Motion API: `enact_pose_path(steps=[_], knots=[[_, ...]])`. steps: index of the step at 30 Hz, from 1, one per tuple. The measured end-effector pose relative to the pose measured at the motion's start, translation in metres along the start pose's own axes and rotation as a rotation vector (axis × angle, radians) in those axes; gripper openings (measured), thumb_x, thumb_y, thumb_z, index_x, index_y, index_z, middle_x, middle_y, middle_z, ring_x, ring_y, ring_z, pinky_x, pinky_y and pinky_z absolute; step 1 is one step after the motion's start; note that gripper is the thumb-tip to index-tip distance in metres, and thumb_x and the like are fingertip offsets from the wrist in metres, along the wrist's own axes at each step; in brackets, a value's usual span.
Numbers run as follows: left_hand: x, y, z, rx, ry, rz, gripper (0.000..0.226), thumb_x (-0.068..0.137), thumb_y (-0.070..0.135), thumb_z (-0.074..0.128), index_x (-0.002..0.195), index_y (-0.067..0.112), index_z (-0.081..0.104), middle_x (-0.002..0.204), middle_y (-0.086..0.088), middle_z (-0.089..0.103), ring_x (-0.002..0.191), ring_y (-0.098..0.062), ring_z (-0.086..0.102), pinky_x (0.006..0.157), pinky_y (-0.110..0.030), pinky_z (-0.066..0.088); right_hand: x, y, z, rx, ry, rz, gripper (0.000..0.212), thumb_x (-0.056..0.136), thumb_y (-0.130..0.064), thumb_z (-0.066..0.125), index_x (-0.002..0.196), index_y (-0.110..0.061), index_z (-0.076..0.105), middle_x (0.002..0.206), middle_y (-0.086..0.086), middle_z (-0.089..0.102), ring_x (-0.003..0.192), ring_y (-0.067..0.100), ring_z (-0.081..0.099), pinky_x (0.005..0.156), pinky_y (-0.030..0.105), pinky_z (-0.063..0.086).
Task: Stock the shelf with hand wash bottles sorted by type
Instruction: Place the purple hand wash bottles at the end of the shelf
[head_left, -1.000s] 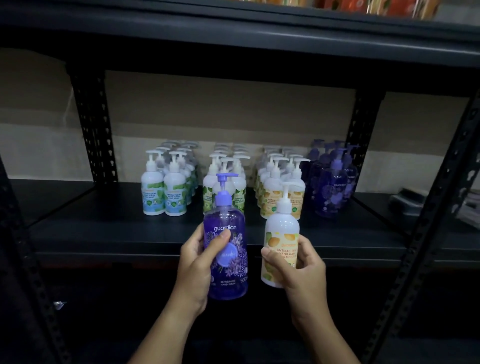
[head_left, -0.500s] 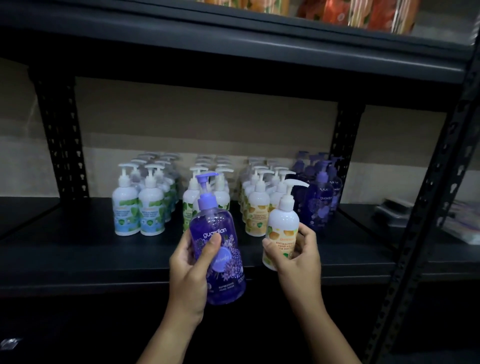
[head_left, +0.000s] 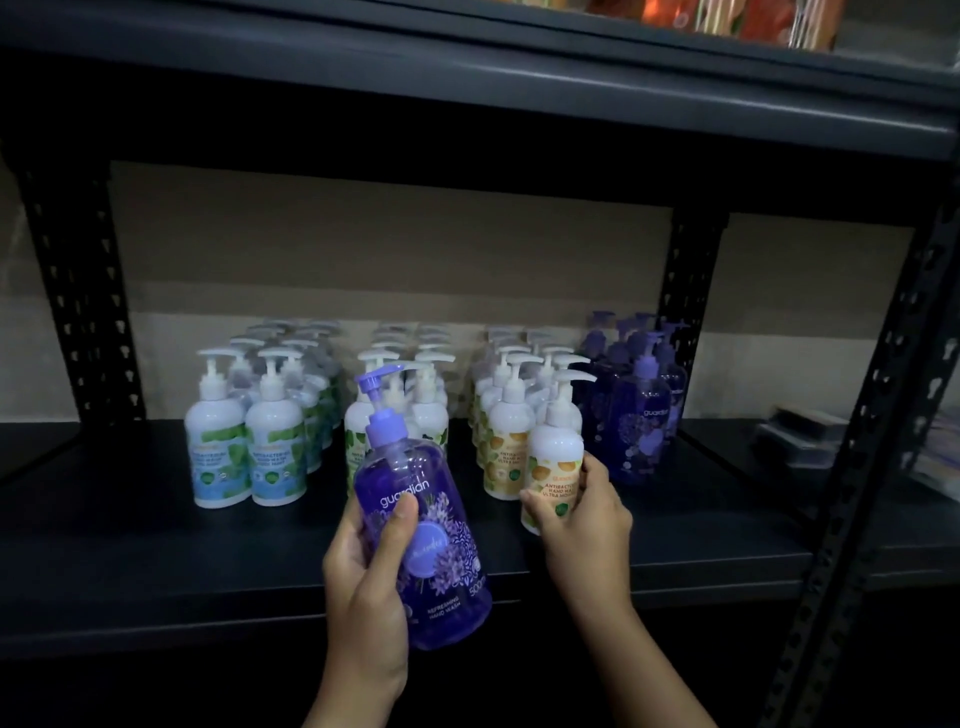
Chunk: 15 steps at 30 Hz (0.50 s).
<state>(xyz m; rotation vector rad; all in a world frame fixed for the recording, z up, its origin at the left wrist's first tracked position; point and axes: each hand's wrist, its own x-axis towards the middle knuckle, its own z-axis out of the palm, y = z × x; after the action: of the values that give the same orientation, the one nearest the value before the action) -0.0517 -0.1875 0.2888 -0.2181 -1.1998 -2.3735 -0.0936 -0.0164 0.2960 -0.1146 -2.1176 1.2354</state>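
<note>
I can't count the back rows on the shelf; the bottles there blur in the dark. My left hand grips a tilted purple bottle in front of the shelf edge, thumb across its label. My right hand has its fingers clamped round a white bottle with an orange label, upright at the front of the orange row. Four groups stand behind: blue-labelled, green-labelled, orange, purple.
</note>
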Motion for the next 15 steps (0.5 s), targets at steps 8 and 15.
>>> enact_pose_path(steps=[8,15], knots=[[0.002,-0.009,0.002,-0.035,0.015,-0.002,0.083,0.048,0.068,0.093,0.111,0.017,0.075,0.099,-0.014,0.076,0.086,-0.024,0.07,0.075,-0.033,0.059,0.011,0.001,0.01,-0.096,-0.019,0.071,0.061,0.082,-0.04,0.081,0.133,-0.023,0.052,0.12,0.0,0.067,0.104,0.023,0.064,0.081,0.039,0.054],[0.003,-0.015,0.003,-0.051,0.03,0.01,0.079,0.051,0.067,0.092,0.11,0.017,0.076,0.101,-0.016,0.075,0.091,-0.029,0.067,0.087,-0.047,0.049,0.008,-0.002,0.01,-0.148,-0.013,0.091,0.065,0.083,-0.046,0.078,0.137,-0.026,0.048,0.124,-0.001,0.066,0.108,0.024,0.064,0.082,0.041,0.055]])
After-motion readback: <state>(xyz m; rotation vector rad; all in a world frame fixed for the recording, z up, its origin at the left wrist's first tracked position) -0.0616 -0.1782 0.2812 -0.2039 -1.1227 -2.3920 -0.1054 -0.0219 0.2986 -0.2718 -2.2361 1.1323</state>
